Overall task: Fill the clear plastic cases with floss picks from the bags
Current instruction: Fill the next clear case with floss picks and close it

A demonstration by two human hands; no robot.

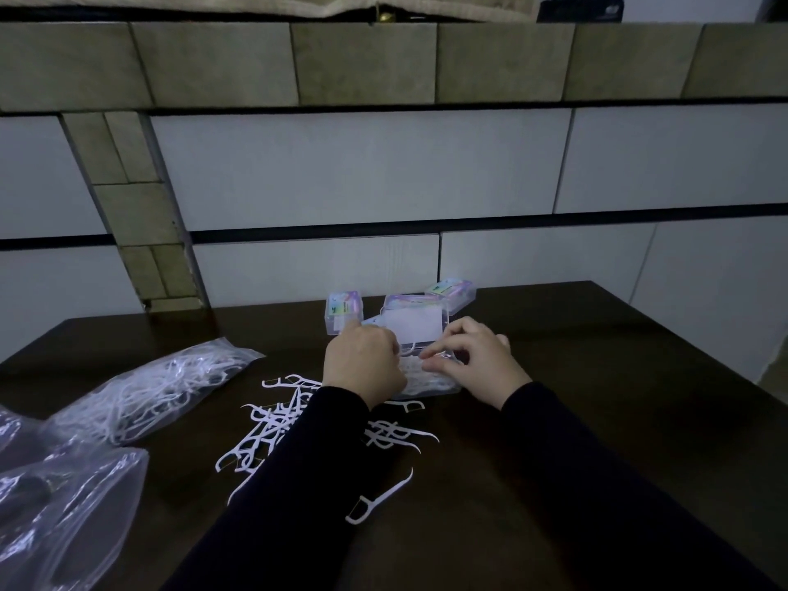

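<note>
Picks [290, 420] are strewn on the table [554, 377] just behind the left hand [362, 368], nearer it than the right hand [473, 360]. Both hands are curled over the open case [420, 334]; whether picks are pinched cannot be told.

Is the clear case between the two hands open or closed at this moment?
Open. The case's lid stands raised behind the hands, and white floss picks show in the base. Both hands work at the base.

A home room: dark wooden table [597, 377] against a tiled wall [362, 164].
</note>
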